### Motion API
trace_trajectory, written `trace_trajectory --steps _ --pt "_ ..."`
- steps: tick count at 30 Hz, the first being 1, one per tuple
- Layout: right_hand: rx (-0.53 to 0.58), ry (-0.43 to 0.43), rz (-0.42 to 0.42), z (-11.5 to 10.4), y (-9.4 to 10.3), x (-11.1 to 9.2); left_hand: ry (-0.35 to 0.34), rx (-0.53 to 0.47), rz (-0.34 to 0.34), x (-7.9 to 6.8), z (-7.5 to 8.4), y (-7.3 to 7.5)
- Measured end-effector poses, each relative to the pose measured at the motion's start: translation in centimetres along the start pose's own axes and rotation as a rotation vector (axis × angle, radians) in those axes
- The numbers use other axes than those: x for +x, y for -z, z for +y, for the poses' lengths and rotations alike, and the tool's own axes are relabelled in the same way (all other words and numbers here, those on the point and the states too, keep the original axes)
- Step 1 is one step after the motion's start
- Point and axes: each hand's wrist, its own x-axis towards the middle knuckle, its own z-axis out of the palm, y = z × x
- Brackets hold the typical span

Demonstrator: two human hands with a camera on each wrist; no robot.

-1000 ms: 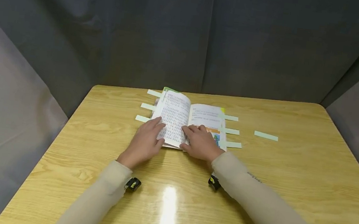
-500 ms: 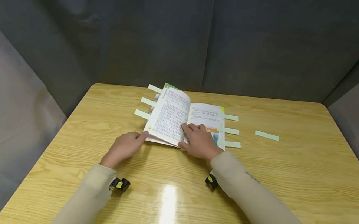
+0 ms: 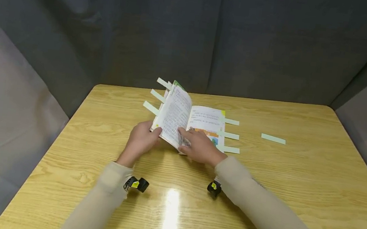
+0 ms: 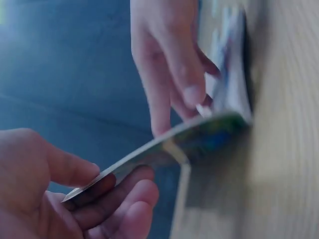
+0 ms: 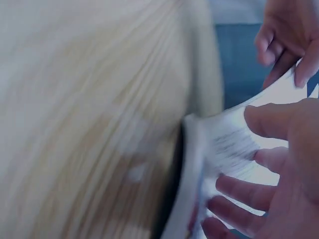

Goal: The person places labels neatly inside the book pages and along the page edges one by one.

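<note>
An open book point(image 3: 175, 109) with printed pages lies on the table, its left part lifted and tilted up. My left hand point(image 3: 141, 138) grips the lower left corner of that part. In the left wrist view the thumb of the left hand point(image 4: 30, 184) is on one face and the fingers are behind the other. My right hand point(image 3: 201, 147) rests near the book's fold, partly covering the right page's picture. In the right wrist view, fingers of the right hand point(image 5: 284, 164) are spread over the pages. Pale green strips point(image 3: 229, 135) stick out from both side edges.
A loose pale green strip point(image 3: 273, 139) lies on the wooden table point(image 3: 79, 147) to the right of the book. Behind the table's far edge hangs a dark curtain point(image 3: 159, 31). Light-coloured panels stand at both sides.
My left hand slid off the left page to its lower corner, took hold of it and raised the left part of the book. The right hand stays near the fold.
</note>
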Motion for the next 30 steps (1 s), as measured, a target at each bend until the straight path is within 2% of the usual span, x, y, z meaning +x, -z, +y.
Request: trace_trajectory --steps 3,5,9,15,16,18,22,25,28,30 --pt "0.188 0.013 0.000 -0.5 0.4 -1.3 -0.070 0.001 -0.011 -0.8 1.6 -0.6" --pt "0.282 0.006 -0.009 -0.9 0.8 -2.2 -0.128 0.037 -0.012 -1.2 2.3 -1.2" --pt "0.371 -0.007 -0.010 -1.3 1.3 -4.1 -0.243 0.079 -0.051 -1.7 3.1 -2.7" --pt "0.396 -0.112 -0.005 0.0 1.6 -6.6 -0.457 0.211 -0.337 -1.5 3.1 -5.6" --pt "0.399 -0.122 -0.009 0.4 1.5 -7.0 -0.487 0.236 -0.372 -1.4 3.0 -6.0" --pt "0.411 -0.134 -0.025 1.2 1.2 -7.5 -0.530 0.295 -0.401 -1.2 2.9 -6.8" --pt "0.454 -0.174 -0.041 2.6 0.6 -8.1 -0.555 0.379 -0.431 -0.6 3.0 -7.8" --pt "0.486 -0.241 -0.051 3.5 0.5 -8.6 -0.539 0.412 -0.440 0.0 3.2 -8.3" --pt "0.417 -0.263 -0.055 4.2 0.7 -9.3 -0.540 0.457 -0.444 0.5 3.1 -8.8" --pt "0.324 -0.258 -0.048 4.5 1.0 -9.9 -0.553 0.505 -0.457 0.7 3.1 -9.1"
